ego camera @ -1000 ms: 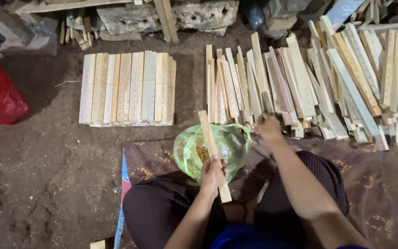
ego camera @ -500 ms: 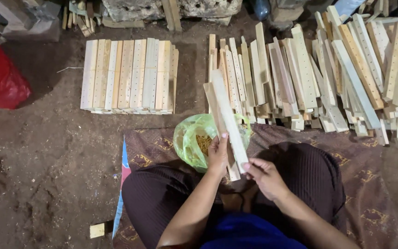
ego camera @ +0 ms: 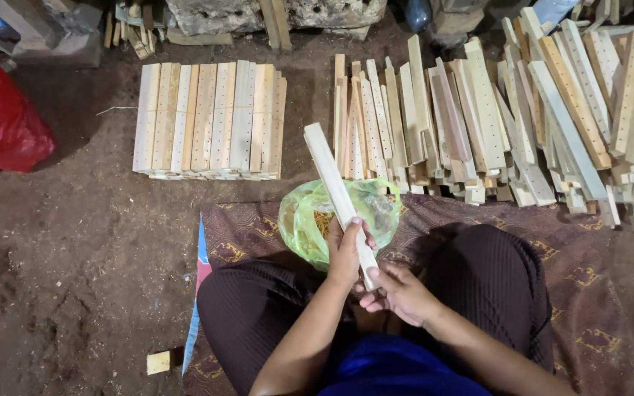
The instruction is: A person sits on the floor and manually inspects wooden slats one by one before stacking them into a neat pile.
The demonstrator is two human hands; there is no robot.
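While the left hand point(ego camera: 345, 253) clasps the stiff, light-looking wooden slat point(ego camera: 337, 194) near its lower end, the right hand's point(ego camera: 403, 295) fingers pinch its base.

Pale, matt wooden slat point(ego camera: 335, 194); glossy, crinkled green plastic bag point(ego camera: 310, 220); patterned cloth mat point(ego camera: 588, 293); rough dirt floor point(ego camera: 60, 257).

— What's changing with the right hand point(ego camera: 403, 293)?
— It's leaving the loose pile of wooden slats point(ego camera: 522, 110) and joining the left hand point(ego camera: 346, 253) on the pale slat point(ego camera: 335, 192).
— And the slat?
— It's tilting further left.
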